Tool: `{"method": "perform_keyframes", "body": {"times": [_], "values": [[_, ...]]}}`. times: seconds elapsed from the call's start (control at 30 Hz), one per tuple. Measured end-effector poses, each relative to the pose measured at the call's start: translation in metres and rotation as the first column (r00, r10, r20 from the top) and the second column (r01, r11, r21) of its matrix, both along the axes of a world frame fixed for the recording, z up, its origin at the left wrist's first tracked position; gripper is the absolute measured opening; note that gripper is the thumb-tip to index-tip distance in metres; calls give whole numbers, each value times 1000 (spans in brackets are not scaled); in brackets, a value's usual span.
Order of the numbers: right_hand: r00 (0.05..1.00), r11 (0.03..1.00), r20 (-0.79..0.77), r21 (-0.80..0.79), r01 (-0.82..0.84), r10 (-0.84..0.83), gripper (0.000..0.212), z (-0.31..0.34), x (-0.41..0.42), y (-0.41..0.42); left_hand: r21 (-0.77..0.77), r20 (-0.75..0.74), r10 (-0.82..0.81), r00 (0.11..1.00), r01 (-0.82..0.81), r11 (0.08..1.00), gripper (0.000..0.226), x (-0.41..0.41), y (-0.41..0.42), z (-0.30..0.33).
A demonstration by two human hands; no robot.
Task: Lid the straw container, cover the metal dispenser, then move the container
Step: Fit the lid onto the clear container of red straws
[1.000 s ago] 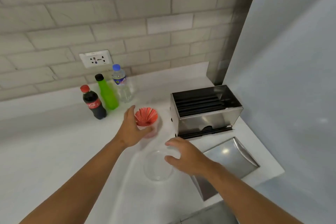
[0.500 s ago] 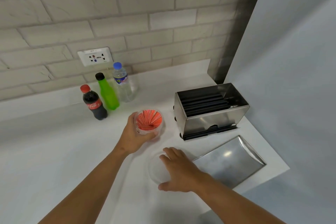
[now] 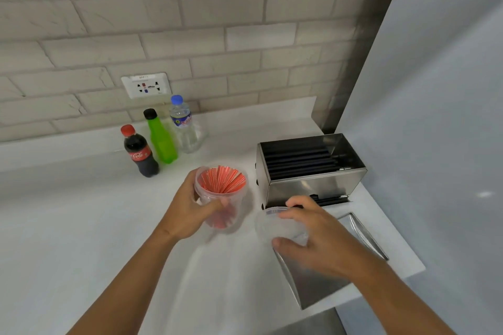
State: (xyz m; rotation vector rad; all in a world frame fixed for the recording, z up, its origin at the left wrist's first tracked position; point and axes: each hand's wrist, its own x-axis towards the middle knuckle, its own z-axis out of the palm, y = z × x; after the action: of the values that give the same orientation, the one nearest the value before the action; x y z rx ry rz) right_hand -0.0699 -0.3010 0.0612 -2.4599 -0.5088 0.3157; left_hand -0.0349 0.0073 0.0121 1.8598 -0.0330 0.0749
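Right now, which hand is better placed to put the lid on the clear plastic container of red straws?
The right hand: it already grips the clear round plastic lid just beside the clear plastic container of red straws. The left hand is wrapped around that container, steadying it.

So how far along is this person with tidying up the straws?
Nothing is finished yet. The left hand holds the clear straw container, its top open. The right hand grips the clear lid, lifted beside the container but not on it. The metal dispenser stands open, and its metal cover lies on the counter. Lidding, covering and moving all remain.
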Motion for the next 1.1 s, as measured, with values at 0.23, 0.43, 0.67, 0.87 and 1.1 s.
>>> {"method": "perform_keyframes", "body": {"times": [0.23, 0.43, 0.67, 0.87, 1.1], "values": [[996, 996, 83, -86, -27, 34, 99, 48, 25, -18, -26, 48, -182, 982, 183, 983, 83, -9, -34, 33], [992, 983, 121, 175, -51, 30, 98, 61, 27, -20, -43, 53, -267, 962, 269, 962, 86, -21, -59, 40], [1000, 893, 17, 450, 8, -18, 80, 36, 19, -4, -98, 42, -328, 944, 330, 939, 73, -32, -96, 45], [986, 749, -139, 642, 161, -93, 41, 25, 5, -4, -151, 12, -336, 942, 334, 931, 79, -41, -108, 36], [988, 785, -91, 600, 152, -121, 41, 25, 5, -3, -109, 48, -284, 958, 288, 951, 74, -34, -106, 41]]}}
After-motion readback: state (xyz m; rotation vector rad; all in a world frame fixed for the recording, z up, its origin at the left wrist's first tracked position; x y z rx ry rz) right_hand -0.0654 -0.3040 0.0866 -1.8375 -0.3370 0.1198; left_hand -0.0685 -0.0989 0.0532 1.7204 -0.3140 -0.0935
